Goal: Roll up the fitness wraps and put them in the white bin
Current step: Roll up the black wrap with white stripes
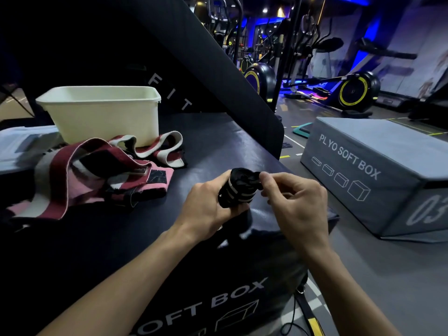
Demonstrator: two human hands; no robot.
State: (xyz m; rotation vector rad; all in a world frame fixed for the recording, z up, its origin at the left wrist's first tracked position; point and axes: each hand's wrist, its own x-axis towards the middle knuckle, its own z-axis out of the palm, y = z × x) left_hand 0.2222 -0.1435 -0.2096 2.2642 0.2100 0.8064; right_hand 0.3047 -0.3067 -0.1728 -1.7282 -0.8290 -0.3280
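A black wrap with pale stripes is rolled into a tight bundle above the dark soft box. My left hand grips the roll from below and behind. My right hand pinches the roll's upper end between thumb and forefinger. A heap of unrolled wraps, maroon, pink, white and black, lies to the left on the box top. The white bin stands behind that heap at the far left; what it holds is hidden by its wall.
A grey plyo soft box sits on the floor to the right. A slanted black panel rises behind the work surface. Exercise bikes stand farther back. A pale folded item lies at the left edge.
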